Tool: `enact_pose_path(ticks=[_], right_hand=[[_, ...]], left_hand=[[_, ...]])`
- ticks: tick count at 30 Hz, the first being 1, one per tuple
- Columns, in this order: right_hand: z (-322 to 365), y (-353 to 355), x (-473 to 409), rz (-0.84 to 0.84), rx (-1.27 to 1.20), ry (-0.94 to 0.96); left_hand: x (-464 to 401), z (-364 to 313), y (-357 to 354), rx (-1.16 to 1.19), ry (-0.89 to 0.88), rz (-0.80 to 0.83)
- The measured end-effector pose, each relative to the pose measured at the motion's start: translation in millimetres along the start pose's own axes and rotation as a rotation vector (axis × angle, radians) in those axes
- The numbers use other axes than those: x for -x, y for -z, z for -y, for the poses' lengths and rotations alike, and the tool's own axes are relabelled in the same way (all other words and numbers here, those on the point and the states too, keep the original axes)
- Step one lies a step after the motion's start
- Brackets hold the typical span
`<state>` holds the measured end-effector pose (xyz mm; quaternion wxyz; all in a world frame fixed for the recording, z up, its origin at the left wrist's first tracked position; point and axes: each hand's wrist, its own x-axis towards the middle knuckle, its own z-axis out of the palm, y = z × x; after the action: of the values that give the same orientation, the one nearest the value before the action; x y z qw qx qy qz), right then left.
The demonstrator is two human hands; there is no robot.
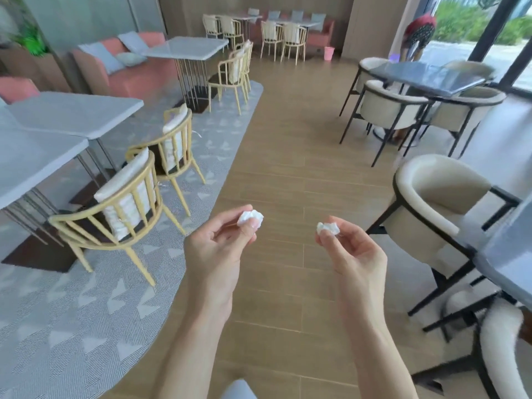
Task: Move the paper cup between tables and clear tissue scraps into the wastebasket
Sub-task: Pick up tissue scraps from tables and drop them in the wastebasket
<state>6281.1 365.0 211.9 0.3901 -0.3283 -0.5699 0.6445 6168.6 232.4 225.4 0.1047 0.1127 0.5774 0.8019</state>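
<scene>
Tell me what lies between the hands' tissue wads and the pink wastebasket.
In the head view, only bare wood floor runs from the left wad and right wad to the wastebasket; chairs stand to either side.

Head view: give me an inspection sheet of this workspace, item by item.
Surface: wood-look floor down the middle, grey patterned carpet at left.
Job's things: one tissue scrap in the left hand, another scrap in the right; pink wastebasket far ahead on the floor; paper cup: nothing seen.
Clutter: nothing seen.
Grippers: left hand and right hand each pinch a scrap at the fingertips, raised over the floor.
Cables: nothing seen.
Surroundings: grey tables, yellow chairs, cream armchairs, dark table, pink sofa, another person by the window.
</scene>
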Motion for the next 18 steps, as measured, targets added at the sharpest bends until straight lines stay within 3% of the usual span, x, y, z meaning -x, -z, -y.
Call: enact_pose_path(ticks=[7,18], right_hand=[[-45.0,-56.5,-178.3,-0.032,0.063,-0.04],[-20.0,-159.1,-469.3,-0.104,0.044,0.036]], left_hand=[[-176.2,62.7,-67.4,-0.04,0.082,-0.002],[-466.7,82.4,-192.5,-0.055,0.099,0.123]])
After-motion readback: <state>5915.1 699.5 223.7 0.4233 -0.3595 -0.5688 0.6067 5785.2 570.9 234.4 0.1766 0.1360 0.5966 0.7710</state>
